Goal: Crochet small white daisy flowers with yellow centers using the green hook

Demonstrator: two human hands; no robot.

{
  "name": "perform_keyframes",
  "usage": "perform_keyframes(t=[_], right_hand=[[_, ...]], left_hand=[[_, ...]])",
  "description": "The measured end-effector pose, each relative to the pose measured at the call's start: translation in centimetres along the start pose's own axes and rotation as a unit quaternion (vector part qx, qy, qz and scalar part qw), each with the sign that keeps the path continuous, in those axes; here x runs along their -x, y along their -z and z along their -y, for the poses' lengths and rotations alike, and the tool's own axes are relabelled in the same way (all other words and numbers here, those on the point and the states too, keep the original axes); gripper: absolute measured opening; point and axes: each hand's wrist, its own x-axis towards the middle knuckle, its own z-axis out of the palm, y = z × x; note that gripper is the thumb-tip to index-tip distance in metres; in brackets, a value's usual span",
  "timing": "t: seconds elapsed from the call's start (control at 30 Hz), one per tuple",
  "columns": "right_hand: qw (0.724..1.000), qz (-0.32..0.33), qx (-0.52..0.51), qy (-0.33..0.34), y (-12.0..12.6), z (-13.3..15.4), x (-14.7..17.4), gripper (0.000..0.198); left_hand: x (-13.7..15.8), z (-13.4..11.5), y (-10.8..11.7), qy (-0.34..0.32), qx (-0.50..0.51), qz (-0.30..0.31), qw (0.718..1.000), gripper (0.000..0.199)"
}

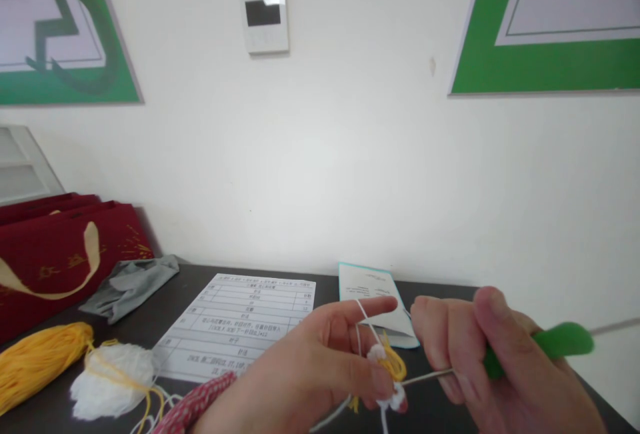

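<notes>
My left hand (345, 361) pinches a small yellow and white crochet piece (393, 361) between thumb and fingers. White yarn (367, 321) runs over its raised index finger. My right hand (490, 354) is wrapped round the green handle of a crochet hook (565, 341). The hook's metal shaft points left and reaches the crochet piece; its tip is hidden there. Loose white yarn hangs beneath the left hand.
On the dark table (210, 271) at left lie a yellow yarn skein (45, 361), a white yarn ball (115, 381), and a printed sheet (230, 327). A grey cloth (133, 284) lies by red gift bags (75, 241). A blue-edged packet (367, 287) sits behind my hands, near the wall.
</notes>
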Motion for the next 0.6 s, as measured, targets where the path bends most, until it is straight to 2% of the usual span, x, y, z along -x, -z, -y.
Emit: perform_keyframes(t=[0.07, 0.23, 0.33, 0.43, 0.5, 0.6], right_hand=[[0.999, -0.011, -0.037, -0.006, -0.1, -0.4, -0.1, 0.058], [0.990, -0.005, -0.120, -0.078, -0.5, -1.0, -0.4, 0.056], [0.991, -0.009, -0.118, -0.066, -0.7, -1.1, -0.5, 0.056], [0.998, 0.000, -0.069, -0.001, -0.6, -1.3, -0.2, 0.058], [0.997, 0.012, -0.014, 0.080, -0.2, -1.3, 0.1, 0.058], [0.968, 0.081, 0.094, 0.216, 1.1, -0.9, 0.2, 0.055]], left_hand=[[0.1, 0.0, -0.2, -0.011, -0.007, -0.013, 1.000, 0.077], [0.8, 0.0, -0.8, -0.034, 0.018, -0.031, 0.999, 0.077], [1.0, 0.0, -0.9, -0.044, 0.050, -0.025, 0.997, 0.072], [0.6, 0.2, -0.5, -0.024, 0.095, 0.008, 0.995, 0.064], [0.2, 0.3, -0.1, 0.014, 0.121, 0.036, 0.992, 0.062], [-0.1, 0.7, 0.4, 0.064, 0.133, 0.064, 0.987, 0.062]])
